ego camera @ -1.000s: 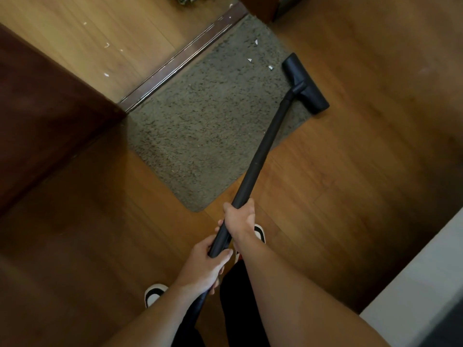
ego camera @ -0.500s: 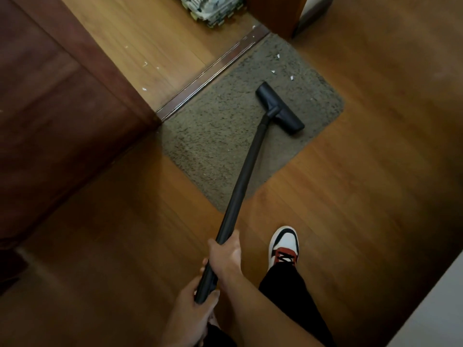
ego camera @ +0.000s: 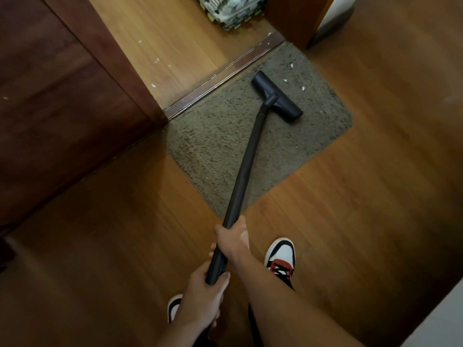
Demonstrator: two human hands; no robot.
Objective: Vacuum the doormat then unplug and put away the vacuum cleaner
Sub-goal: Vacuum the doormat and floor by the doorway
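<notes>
— Grip of both hands, right hand (ego camera: 231, 237) ahead of left hand (ego camera: 206, 295), wraps the vacuum wand (ego camera: 246, 159).
— Yes. Nozzle (ego camera: 276, 97) lies on doormat (ego camera: 218, 136); better push slowly toward far-right white scraps (ego camera: 292, 65).

A single wide-angle view from the person's head looks forward and steeply down at the floor (ego camera: 375, 209). The left hand (ego camera: 203, 295) and right hand (ego camera: 231, 240), gripping the wand (ego camera: 247, 159), are nearest, low in frame. The mat (ego camera: 220, 136) lies farther ahead, above centre.
</notes>
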